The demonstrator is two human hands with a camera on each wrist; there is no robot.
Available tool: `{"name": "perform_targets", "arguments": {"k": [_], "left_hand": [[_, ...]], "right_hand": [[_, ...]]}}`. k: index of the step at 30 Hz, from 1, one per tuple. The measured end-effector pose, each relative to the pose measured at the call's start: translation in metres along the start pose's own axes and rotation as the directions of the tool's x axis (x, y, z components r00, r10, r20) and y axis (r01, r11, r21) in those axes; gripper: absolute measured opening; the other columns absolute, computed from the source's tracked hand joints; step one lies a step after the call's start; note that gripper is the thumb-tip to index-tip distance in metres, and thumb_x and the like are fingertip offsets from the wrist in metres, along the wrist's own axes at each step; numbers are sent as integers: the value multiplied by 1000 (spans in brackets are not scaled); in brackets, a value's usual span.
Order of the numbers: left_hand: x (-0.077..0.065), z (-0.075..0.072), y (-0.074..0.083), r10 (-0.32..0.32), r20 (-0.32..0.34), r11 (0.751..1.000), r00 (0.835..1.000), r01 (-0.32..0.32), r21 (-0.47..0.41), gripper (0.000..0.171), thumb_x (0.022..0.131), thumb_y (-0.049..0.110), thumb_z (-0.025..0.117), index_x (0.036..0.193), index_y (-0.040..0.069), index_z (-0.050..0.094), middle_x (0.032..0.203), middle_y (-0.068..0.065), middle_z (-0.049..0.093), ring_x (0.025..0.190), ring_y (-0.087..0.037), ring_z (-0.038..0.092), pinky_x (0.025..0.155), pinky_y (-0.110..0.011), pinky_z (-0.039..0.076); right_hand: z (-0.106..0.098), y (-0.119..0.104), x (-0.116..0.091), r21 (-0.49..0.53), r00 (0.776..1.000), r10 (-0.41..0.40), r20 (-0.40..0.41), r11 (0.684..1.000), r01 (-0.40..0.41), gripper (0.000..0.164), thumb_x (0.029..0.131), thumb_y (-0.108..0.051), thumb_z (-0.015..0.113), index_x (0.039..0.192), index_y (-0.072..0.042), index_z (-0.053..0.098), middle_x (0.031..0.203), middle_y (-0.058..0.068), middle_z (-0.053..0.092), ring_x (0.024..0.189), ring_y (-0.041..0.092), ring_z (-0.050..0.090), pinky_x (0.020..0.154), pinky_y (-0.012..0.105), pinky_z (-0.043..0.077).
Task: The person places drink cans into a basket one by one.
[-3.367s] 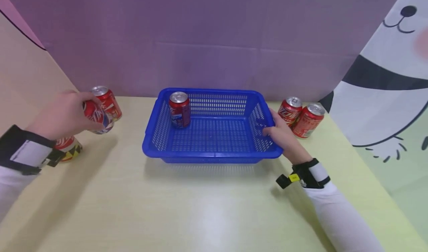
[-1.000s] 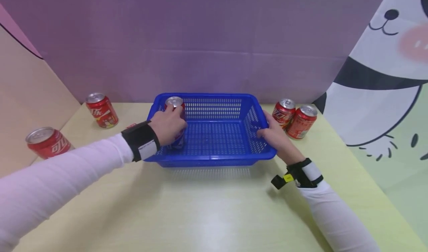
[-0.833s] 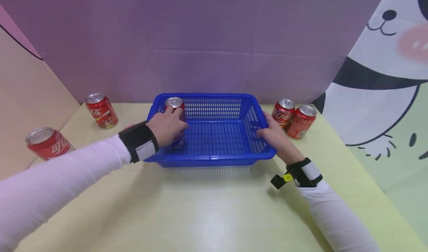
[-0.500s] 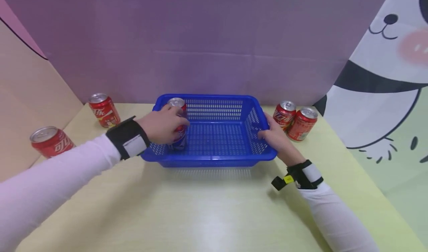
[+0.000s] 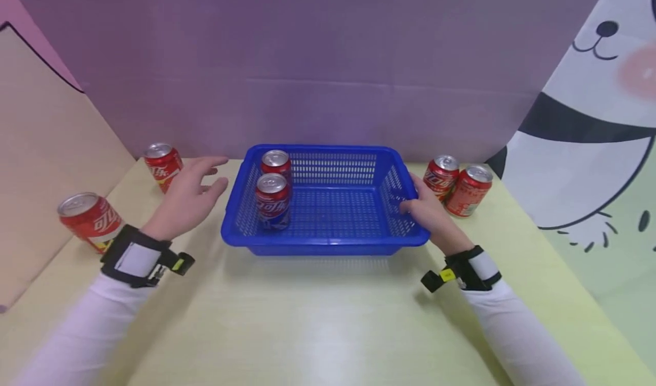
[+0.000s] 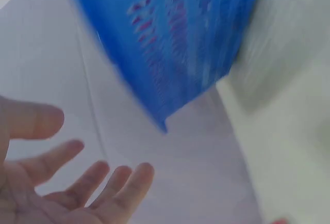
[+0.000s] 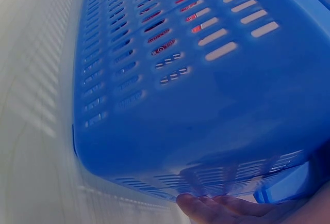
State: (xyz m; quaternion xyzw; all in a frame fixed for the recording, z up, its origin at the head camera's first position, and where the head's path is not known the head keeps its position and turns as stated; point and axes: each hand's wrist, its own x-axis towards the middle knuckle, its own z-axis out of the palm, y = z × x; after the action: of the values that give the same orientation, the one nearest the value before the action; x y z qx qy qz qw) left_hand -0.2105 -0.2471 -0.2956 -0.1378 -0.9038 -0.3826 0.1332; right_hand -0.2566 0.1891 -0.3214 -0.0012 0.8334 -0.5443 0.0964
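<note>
My left hand (image 5: pixel 187 198) hovers to the left of the blue plastic basket (image 5: pixel 328 241), fingers apart and holding nothing. In the left wrist view its spread fingers (image 6: pixel 131 188) show below the basket's corner (image 6: pixel 149 87). With my right hand (image 5: pixel 431 214) I grip the basket's right rim, thumb over the inside; the right wrist view catches the fingertips (image 7: pixel 193 203) against the outer wall (image 7: pixel 216 110). Two red cola cans stand upright in the basket's left end: a front can (image 5: pixel 273 202) and a back can (image 5: pixel 276 161), partly hidden behind it.
At the left stand a nearer cola can (image 5: pixel 94 221) and a farther can (image 5: pixel 161 167), the latter partly behind my left hand. Right of the basket, a can (image 5: pixel 439 175) and another can (image 5: pixel 468 192) stand side by side. A purple backdrop (image 5: pixel 328 50) closes off the table's rear.
My left hand has carried a cola can from the left into the basket, let go of it in front of the other can, and moved back left. My right hand stays at the rim.
</note>
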Motion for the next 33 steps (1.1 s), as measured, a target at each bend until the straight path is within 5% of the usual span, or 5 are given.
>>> {"name": "perform_targets", "arguments": {"k": [10, 18, 24, 27, 33], "left_hand": [[7, 40, -6, -263, 205, 908, 943, 314, -278, 79, 101, 20, 52, 156, 1, -1, 156, -29, 18, 139, -47, 25, 108, -61, 26], [12, 52, -14, -210, 301, 822, 930, 335, -461, 88, 86, -9, 51, 156, 2, -2, 156, -27, 19, 140, -45, 22, 109, -63, 22], [13, 56, -15, -178, 300, 820, 937, 310, -482, 88, 85, -11, 48, 156, 2, -1, 156, -27, 20, 141, -44, 22, 109, -63, 21], [12, 57, -16, -181, 290, 827, 940, 305, -473, 87, 85, -12, 48, 156, 1, -1, 156, -28, 19, 140, -45, 22, 109, -63, 21], [12, 52, -17, -205, 297, 847, 933, 321, -423, 89, 87, -10, 47, 155, 2, -9, 159, -27, 8, 143, -44, 13, 112, -61, 15]], "right_hand": [[-4, 2, -5, -1, 1000, 3, -5, 1000, -3, 87, 88, 1, 52, 160, -18, 7, 156, 20, 25, 138, 41, 28, 107, 64, 26], [-2, 2, -1, 21, 1000, -17, 0, 1000, 17, 87, 85, 4, 52, 159, -13, 9, 155, 21, 27, 138, 40, 29, 108, 62, 26], [-9, 2, 2, -139, 999, -36, 7, 990, 36, 81, 89, -2, 55, 158, -9, 14, 148, 25, 38, 129, 41, 42, 104, 60, 34], [-22, -5, 0, -357, 981, -195, -23, 918, 174, 58, 96, -17, 58, 148, -1, 39, 127, 24, 59, 109, 35, 59, 91, 51, 49], [-80, -39, -2, -701, 858, -512, -54, 631, 332, 46, 97, -38, 60, 119, 3, 67, 111, 20, 68, 96, 35, 65, 82, 50, 51]]}}
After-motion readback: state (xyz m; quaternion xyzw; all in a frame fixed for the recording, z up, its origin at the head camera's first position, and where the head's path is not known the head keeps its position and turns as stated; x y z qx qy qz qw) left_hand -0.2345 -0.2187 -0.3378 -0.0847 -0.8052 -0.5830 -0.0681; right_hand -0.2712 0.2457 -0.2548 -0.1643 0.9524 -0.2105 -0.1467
